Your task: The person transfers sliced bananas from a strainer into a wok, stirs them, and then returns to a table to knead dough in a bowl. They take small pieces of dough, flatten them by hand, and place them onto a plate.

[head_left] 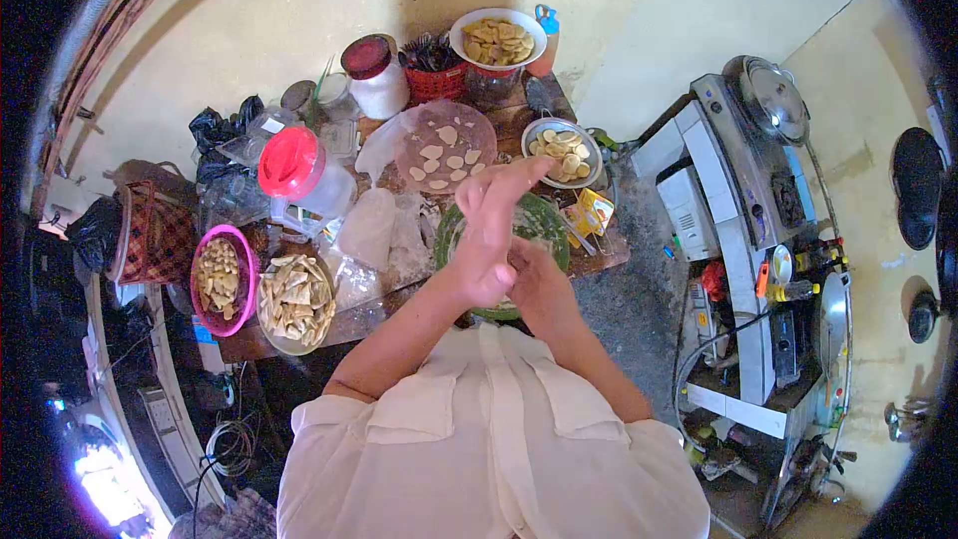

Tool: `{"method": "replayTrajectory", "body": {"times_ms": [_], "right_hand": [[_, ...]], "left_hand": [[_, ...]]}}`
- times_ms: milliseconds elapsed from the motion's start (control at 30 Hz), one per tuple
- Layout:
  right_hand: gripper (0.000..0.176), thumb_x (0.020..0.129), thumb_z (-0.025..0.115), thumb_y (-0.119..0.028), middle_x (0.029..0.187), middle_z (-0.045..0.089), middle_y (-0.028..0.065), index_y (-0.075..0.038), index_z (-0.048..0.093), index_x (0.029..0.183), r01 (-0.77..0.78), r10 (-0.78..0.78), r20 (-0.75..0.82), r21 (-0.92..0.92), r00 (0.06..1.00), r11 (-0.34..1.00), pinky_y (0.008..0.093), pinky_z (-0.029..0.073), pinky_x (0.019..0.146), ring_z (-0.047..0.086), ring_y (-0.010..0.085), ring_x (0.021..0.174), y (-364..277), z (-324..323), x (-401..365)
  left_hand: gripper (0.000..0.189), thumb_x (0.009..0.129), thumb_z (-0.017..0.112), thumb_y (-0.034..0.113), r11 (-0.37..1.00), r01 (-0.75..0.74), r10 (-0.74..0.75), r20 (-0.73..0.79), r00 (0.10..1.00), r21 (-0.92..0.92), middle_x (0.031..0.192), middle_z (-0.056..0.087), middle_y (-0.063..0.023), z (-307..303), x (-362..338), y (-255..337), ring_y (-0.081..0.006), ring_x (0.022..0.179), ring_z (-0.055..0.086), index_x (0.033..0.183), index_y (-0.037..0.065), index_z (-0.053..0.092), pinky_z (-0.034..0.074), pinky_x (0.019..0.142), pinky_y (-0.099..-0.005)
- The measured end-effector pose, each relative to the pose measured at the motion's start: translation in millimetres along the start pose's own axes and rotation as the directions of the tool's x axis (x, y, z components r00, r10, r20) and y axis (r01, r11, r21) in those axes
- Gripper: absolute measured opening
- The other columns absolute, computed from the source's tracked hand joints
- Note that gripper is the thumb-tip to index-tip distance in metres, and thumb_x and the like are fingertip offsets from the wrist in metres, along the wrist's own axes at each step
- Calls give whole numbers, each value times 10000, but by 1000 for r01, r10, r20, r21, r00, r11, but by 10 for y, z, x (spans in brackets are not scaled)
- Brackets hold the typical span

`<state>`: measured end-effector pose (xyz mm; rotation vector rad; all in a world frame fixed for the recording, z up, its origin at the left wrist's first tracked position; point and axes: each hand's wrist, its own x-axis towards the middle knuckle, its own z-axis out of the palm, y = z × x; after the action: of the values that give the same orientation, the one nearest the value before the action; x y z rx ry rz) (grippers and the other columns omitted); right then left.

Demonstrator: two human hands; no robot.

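Note:
My left hand (486,225) is raised in front of my chest, its fingers stretched toward the upper right and nothing visible in them. Close against it is my right hand (539,284), whose fingers are partly hidden behind the left. Both are over a green basin (547,225) with whitish smears on its inside. Beyond the basin, thin pale pieces of what looks like dough (431,152) lie spread on a round pinkish sheet (414,125). To the right, a metal bowl (596,165) holds round pale slices (567,152).
Left on the table are a pink basket (252,274) of small pieces, a plate of folded pale strips (296,301), a red-lidded jug (291,162) and a clear bag of white powder (367,230). A yellow packet (596,208) lies right. A stove (743,155) stands farther right.

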<state>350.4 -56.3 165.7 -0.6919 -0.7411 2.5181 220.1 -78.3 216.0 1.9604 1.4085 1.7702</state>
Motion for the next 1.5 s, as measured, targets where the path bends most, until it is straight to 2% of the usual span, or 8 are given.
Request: {"method": "replayTrajectory", "body": {"times_ms": [167, 367, 567, 700, 1233, 1333, 1433, 1500], "right_hand": [[339, 891, 485, -262, 976, 621, 70, 0, 536, 1098, -27, 32, 5, -429, 999, 903, 324, 479, 773, 611, 215, 834, 29, -88, -117], [323, 878, 503, -244, 980, 614, 68, -7, 538, 1096, -10, 19, 13, -500, 1000, 866, 321, 477, 779, 605, 210, 846, 179, -224, -39], [314, 868, 515, -228, 994, 603, 69, -16, 537, 1099, 190, -119, 152, -659, 981, 728, 322, 472, 790, 595, 208, 870, 333, -259, 103], [309, 861, 523, -217, 1003, 596, 70, -22, 535, 1101, 312, -195, 244, -714, 950, 627, 322, 469, 797, 588, 207, 887, 437, -284, 243], [304, 834, 556, -174, 1040, 568, 73, -46, 530, 1109, 523, -335, 447, -833, 830, 183, 323, 454, 826, 561, 201, 951, 378, -370, 223], [306, 829, 562, -166, 1046, 563, 73, -51, 529, 1111, 532, -322, 451, -812, 833, 239, 324, 452, 831, 556, 200, 963, 395, -392, 278], [337, 790, 567, -125, 1019, 516, 52, -66, 498, 1114, 373, -170, 355, -651, 919, 661, 344, 419, 850, 505, 189, 986, 418, -438, 337], [355, 756, 576, -112, 992, 494, 44, -76, 490, 1099, 410, -176, 380, -715, 908, 567, 352, 405, 851, 482, 190, 983, 390, -416, 297]], "left_hand": [[872, 762, 246, 760, 965, -84, 35, 193, 981, 250, 1334, 370, -178, -30, -184, 36, -339, 1131, 363, 1303, 96, 407, 229, 905, -466], [798, 717, 361, 768, 944, -174, 67, 350, 934, 282, 1361, 349, -150, 35, -510, 12, -333, 1127, 364, 1294, 225, 458, 220, 906, -495], [773, 674, 462, 749, 956, -146, 24, 426, 904, 256, 1332, 392, -165, 74, -666, -50, -371, 1098, 404, 1168, 162, 553, 273, 884, -540], [699, 713, 504, 652, 955, -147, 23, 428, 903, 258, 1291, 416, -128, 90, -805, -147, -327, 1111, 386, 1243, 195, 508, 281, 888, -495], [688, 651, 612, 574, 953, -209, 129, 331, 935, 219, 1161, 490, -110, 100, -895, -277, -319, 1027, 433, 1197, 163, 536, 324, 824, -459], [644, 676, 600, 570, 945, -247, 166, 333, 928, 216, 1109, 503, -121, 87, -828, -246, -316, 986, 449, 1153, 139, 549, 342, 806, -442], [665, 657, 603, 615, 949, -245, 170, 330, 929, 200, 1121, 515, -118, 106, -861, -262, -326, 996, 460, 1109, 128, 559, 327, 814, -485], [681, 641, 610, 635, 957, -232, 165, 332, 929, 175, 1137, 522, -110, 131, -905, -297, -331, 1006, 465, 1097, 132, 562, 317, 817, -508]]}}
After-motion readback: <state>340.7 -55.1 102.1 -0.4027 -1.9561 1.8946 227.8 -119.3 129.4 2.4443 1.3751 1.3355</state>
